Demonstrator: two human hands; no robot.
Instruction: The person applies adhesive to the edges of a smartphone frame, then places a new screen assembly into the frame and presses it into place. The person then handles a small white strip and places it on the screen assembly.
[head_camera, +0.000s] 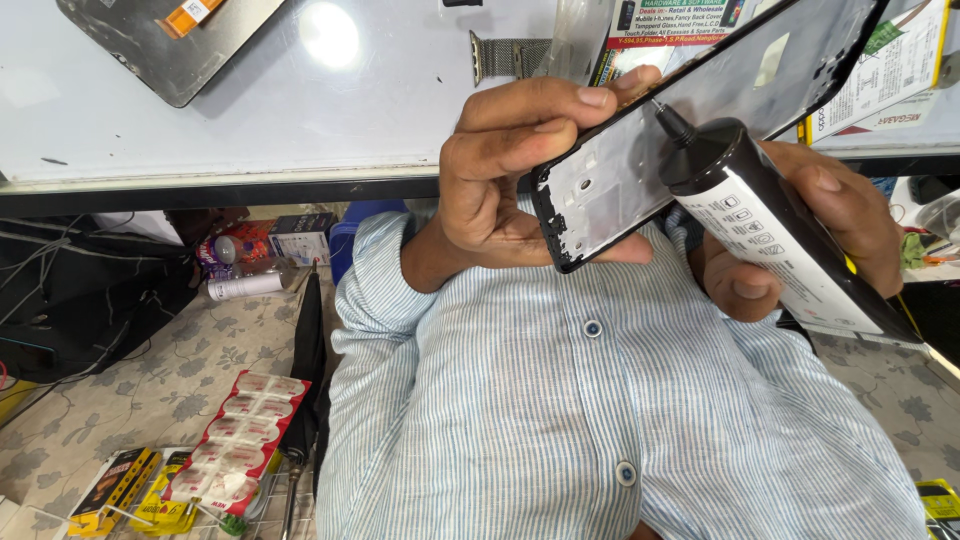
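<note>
Both hands are working on a black rectangular phone frame (690, 120), one holding it and one pressing a glue tube's nozzle to it.

The frame's far end is running out of view at the top edge, and the tube's rear end is hiding behind the right palm. The left hand (520, 170) is curling closed around the frame's lower corner, thumb beneath, fingers over its rim. The right hand (820, 230) is gripping a black cylindrical adhesive tube with a white label (770, 235), tilted so its thin tip is touching the frame's grey inner face. The frame is hovering tilted above the person's striped blue shirt (560, 400), just in front of the white table (250, 100).
</note>
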